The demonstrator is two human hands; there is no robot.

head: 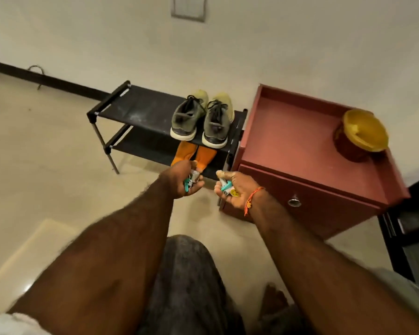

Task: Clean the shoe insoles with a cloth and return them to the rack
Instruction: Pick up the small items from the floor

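Two orange insoles (193, 154) lie on the rack (131, 110) lower shelf, below the shoes (201, 119). Left hand (183, 180) and right hand (235, 189) each grip small teal-and-white clips. Occupied fingers risk fumbling an insole onto the floor.

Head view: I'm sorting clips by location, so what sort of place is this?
Probably a room at home, by a wall: a low black shoe rack holding sneakers, a red bedside cabinet, and a pale tiled floor.
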